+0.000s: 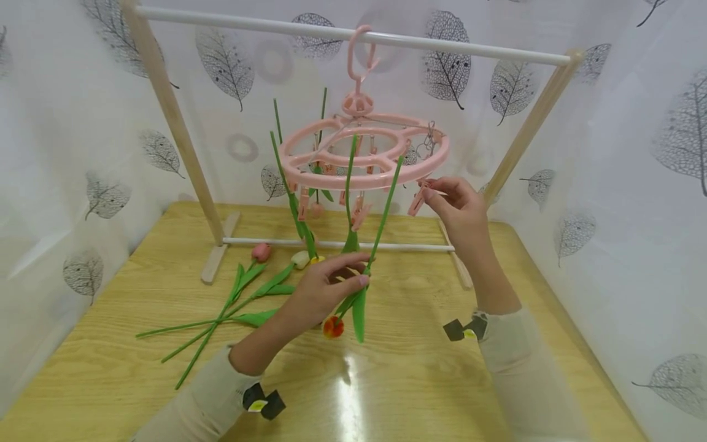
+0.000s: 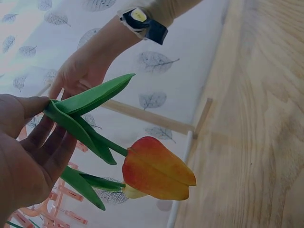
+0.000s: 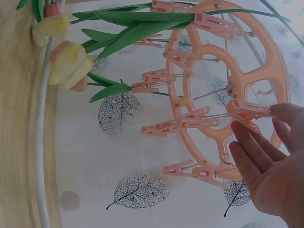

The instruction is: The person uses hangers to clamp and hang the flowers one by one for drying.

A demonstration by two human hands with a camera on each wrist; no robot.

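A round pink clip hanger (image 1: 331, 180) hangs by its hook, with several pink clothespins below its ring. My left hand (image 1: 320, 288) pinches the green stem of a red-orange tulip (image 1: 334, 327), flower downward, its leaves beside the fingers. In the left wrist view this tulip's bloom (image 2: 159, 171) shows red fading to yellow. My right hand (image 1: 461, 215) pinches a clothespin (image 1: 418, 201) at the ring's right side; the right wrist view shows thumb and fingers on that clothespin's (image 3: 248, 111) handle end. Other tulips, one with a pale yellow bloom (image 3: 71, 66), hang upside down from clothespins.
A white rod (image 1: 248, 24) on wooden posts (image 1: 179, 126) carries the hanger, and a lower white bar (image 1: 397, 247) joins the feet. Tulips with a pink bloom (image 1: 261, 252) and a white bloom (image 1: 301, 259) lie crossed on the wooden table (image 1: 110, 350) at left.
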